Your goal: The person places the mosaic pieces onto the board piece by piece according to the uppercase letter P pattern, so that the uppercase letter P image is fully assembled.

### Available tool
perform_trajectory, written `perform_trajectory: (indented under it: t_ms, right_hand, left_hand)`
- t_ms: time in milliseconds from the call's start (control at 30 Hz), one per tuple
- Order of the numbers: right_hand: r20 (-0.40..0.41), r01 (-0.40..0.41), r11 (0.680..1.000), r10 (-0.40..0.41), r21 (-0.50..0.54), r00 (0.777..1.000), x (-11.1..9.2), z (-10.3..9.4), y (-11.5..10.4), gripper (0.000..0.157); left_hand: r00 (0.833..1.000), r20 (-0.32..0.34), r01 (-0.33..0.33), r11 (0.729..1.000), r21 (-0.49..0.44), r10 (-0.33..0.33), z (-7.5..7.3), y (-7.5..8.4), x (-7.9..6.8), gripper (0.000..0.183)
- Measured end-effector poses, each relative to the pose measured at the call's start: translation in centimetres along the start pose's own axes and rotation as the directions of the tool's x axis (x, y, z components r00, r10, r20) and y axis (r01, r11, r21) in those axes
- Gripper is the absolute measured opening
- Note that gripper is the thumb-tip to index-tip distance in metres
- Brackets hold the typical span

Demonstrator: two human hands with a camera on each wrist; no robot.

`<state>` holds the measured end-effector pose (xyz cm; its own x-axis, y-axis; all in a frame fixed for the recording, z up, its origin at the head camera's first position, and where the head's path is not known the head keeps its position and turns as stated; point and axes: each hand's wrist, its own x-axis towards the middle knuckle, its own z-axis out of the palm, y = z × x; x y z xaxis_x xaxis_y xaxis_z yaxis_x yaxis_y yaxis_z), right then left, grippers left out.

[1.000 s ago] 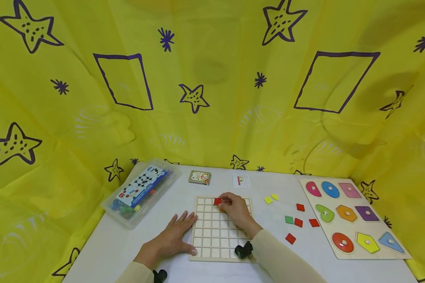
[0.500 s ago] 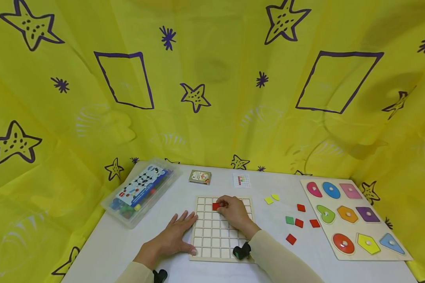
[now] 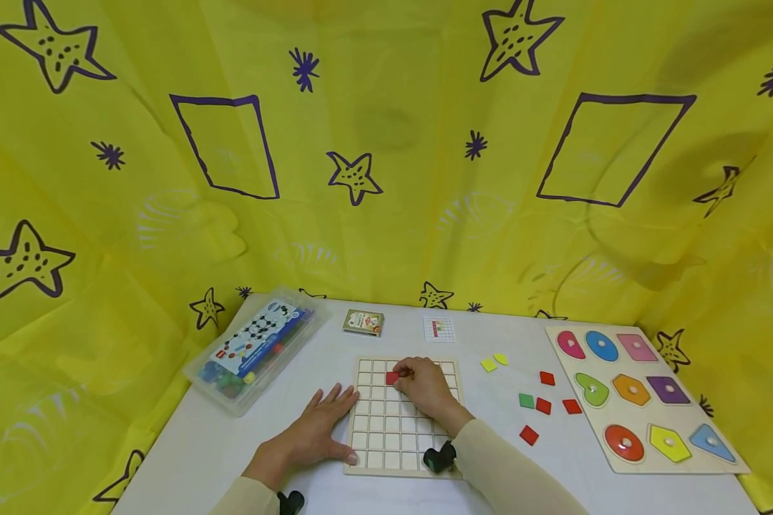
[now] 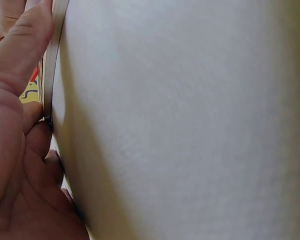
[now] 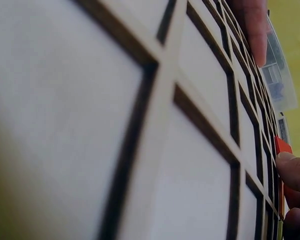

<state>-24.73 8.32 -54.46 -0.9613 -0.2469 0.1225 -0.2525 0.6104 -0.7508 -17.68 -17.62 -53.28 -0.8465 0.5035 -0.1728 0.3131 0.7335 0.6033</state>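
My right hand (image 3: 425, 390) pinches a red square tile (image 3: 391, 378) between thumb and fingertips, over a cell near the far edge of the wooden grid board (image 3: 384, 472). In the right wrist view the red tile (image 5: 282, 144) leans up from the board's dividers, with the thumb on it. The right hand covers part of the board's far right cells. My left hand (image 3: 315, 433) lies with fingers spread on the table, its thumb resting on the board's near left corner. The left wrist view shows the thumb (image 4: 27, 47) along the board's edge.
Right of the board lie yellow pieces (image 3: 488, 365), a green tile (image 3: 526, 400) and several red tiles (image 3: 543, 405). A knobbed shape puzzle (image 3: 602, 422) stands further right. Behind are a pattern card (image 3: 439, 329) and a small card box (image 3: 363, 322). A clear plastic case (image 3: 235, 404) sits left.
The right hand has brought the red tile slightly toward me, from the farthest row to the row below it, and lowered it flatter. The left hand has stayed put.
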Motion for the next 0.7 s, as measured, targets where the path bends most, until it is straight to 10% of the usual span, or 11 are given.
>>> perform_trajectory:
  t_ms: [700]
  right_hand:
    - [-0.019, -0.036, 0.998, 0.037, 0.053, 0.999, -0.15, -0.5, -0.52, 0.018]
  left_hand:
    - [1.0, -0.011, -0.006, 1.0, -0.019, 0.006, 0.13, -0.23, 0.01, 0.114]
